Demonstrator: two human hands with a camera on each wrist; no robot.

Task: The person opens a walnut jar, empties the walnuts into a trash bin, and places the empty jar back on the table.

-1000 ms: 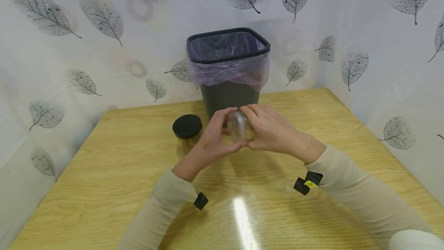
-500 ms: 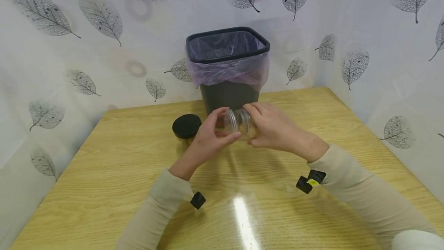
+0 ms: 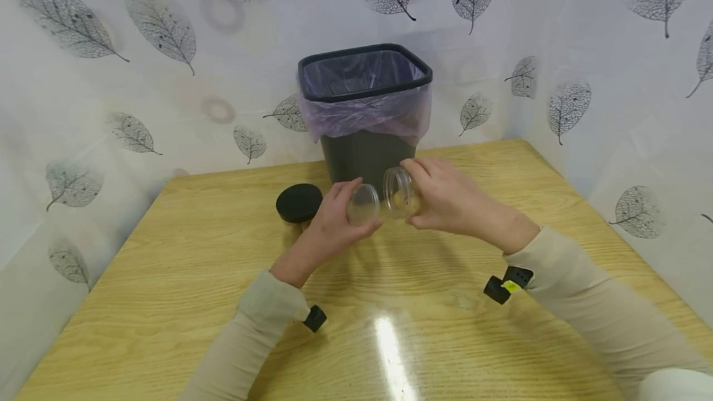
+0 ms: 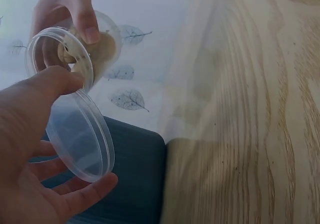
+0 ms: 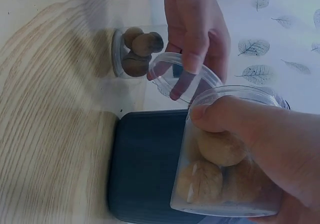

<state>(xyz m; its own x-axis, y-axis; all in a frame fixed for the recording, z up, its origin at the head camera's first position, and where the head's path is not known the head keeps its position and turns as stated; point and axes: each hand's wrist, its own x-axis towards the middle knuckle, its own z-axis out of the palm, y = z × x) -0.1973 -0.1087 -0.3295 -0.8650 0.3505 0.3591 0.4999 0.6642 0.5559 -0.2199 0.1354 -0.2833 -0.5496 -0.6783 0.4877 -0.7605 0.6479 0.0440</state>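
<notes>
My left hand (image 3: 332, 221) grips a clear plastic lid (image 3: 364, 204) by its rim, thumb on one side and fingers on the other. Just right of it, my right hand (image 3: 448, 198) holds a clear jar (image 3: 397, 185), tipped on its side with its uncovered mouth toward the lid. Inside the jar, several walnuts (image 5: 200, 181) show in the right wrist view. Lid and jar are apart in the head view. Left of my left hand stands a second jar with a black lid (image 3: 299, 202); several walnuts (image 5: 136, 64) show in it.
A dark bin (image 3: 367, 156) with a purple liner (image 3: 370, 117) stands at the back of the wooden table (image 3: 200, 289), right behind my hands. Behind it hangs a leaf-patterned curtain (image 3: 195, 101).
The lid has come off the jar. My right hand has moved right with the jar, my left hand slightly left with the lid, and a gap has opened between them.
</notes>
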